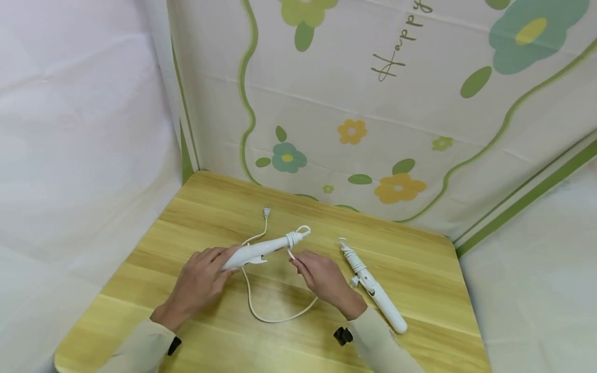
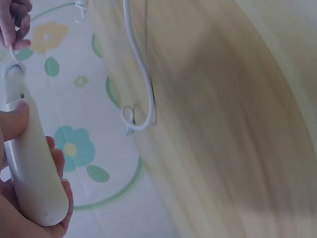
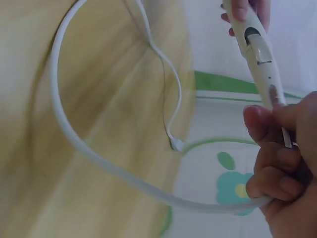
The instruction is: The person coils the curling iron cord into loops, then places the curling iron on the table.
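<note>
My left hand (image 1: 200,277) grips the thick end of a white corded appliance (image 1: 261,251) that looks like a curling iron, tilted above the table. A small lever sticks out from its underside. Several turns of white power cord (image 1: 293,239) wrap round the thin end, with a loop beyond. Just beside those turns, my right hand (image 1: 324,277) pinches the cord between thumb and fingers. In the right wrist view, a slack length of cord (image 3: 106,168) runs out of the curled fingers. Its plug (image 1: 266,212) lies toward the back of the table.
A second white appliance (image 1: 387,305) of like shape lies right of my right hand, its cord (image 1: 355,259) wound tightly at the thin end. The wooden table (image 1: 186,217) meets a flower-printed cloth (image 1: 317,109) at the back. White cloth (image 1: 79,129) hangs on the left.
</note>
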Motion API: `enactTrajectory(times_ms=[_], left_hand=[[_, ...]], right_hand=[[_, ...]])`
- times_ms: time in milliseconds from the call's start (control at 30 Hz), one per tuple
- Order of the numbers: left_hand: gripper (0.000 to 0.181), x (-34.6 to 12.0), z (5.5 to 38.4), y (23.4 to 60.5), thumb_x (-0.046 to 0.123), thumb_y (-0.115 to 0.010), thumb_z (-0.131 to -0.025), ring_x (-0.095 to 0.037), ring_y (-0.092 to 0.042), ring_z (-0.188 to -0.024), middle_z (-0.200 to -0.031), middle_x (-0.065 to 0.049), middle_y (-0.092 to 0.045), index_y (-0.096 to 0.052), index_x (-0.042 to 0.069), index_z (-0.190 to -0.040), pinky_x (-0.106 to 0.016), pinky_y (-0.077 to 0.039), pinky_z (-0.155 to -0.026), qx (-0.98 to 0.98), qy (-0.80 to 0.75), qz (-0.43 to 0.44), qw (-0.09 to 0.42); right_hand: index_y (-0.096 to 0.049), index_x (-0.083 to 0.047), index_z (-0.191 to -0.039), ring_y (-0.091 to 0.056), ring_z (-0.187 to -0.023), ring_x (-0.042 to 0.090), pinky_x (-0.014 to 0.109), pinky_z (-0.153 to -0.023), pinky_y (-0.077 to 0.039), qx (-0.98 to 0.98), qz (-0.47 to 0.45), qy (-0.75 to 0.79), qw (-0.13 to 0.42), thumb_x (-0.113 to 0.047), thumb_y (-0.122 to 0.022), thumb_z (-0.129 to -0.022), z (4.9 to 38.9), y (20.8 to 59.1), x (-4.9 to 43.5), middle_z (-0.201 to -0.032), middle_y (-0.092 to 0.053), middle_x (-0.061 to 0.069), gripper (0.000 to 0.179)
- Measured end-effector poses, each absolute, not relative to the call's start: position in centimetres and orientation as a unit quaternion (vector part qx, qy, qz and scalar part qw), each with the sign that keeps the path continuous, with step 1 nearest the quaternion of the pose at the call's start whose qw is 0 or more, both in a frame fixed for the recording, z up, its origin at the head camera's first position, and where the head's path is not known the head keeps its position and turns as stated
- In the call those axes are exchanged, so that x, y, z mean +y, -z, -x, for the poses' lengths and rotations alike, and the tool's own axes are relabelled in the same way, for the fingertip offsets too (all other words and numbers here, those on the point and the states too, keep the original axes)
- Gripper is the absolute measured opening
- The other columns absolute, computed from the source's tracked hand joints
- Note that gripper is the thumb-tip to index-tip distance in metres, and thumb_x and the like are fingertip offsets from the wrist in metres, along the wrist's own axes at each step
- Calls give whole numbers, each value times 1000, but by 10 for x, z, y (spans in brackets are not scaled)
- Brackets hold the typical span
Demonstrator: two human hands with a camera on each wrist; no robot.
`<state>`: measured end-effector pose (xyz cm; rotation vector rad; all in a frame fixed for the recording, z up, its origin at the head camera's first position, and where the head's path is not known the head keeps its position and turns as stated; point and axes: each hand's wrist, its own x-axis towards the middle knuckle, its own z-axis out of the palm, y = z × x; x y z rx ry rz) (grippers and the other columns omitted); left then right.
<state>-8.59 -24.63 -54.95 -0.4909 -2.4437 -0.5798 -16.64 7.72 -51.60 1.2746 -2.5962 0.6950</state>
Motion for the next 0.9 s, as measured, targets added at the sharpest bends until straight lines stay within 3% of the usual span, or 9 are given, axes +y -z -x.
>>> enactTrajectory(times_ms=[67,133,333,467,700,900], left_hand=[[65,-252,86,548,22,-91,-84,-29,-76,-93,-113,-10,-78,-70,14,-144,-42,-55,-71,-917,204,197,282],[63,-257,86,548,23,-90,-84,-29,-76,-93,-113,-10,-79,-70,14,-144,-41,-55,-70,-918,188,215,275],[57,-272,87,544,32,-83,-91,-24,-75,-100,-117,-5,-79,-70,19,-145,-41,-58,-77,-918,145,281,239],[56,-278,86,542,33,-83,-93,-19,-75,-102,-119,0,-80,-69,24,-146,-36,-57,-79,-914,148,316,206],[59,-286,85,540,29,-86,-91,-11,-72,-106,-123,8,-78,-69,24,-148,-39,-59,-86,-903,204,335,175],[66,-292,84,539,25,-88,-90,-6,-69,-110,-128,15,-75,-65,32,-151,-39,-57,-91,-900,253,329,131]], right_hand=[[-74,-15,-104,-50,-61,2,20,-53,-43,-859,-468,-142,150,-21,-70,-108,168,511,78,-85,-66,-6,8],[-72,-15,-106,-49,-60,4,22,-50,-43,-845,-496,-88,179,-24,-71,-108,169,507,80,-88,-65,-6,9],[-70,-16,-110,-49,-68,4,18,-53,-42,-818,-549,-71,157,-25,-72,-107,174,498,83,-96,-64,-6,9],[-75,-19,-109,-55,-73,4,16,-58,-47,-798,-569,-93,178,-23,-78,-103,180,496,82,-98,-66,-6,8],[-84,-21,-114,-65,-75,1,13,-64,-50,-780,-576,-174,173,-23,-80,-101,193,501,85,-102,-72,-6,13],[-82,-19,-124,-66,-79,1,11,-69,-51,-776,-580,-200,148,-19,-78,-102,198,507,89,-107,-75,-4,23]])
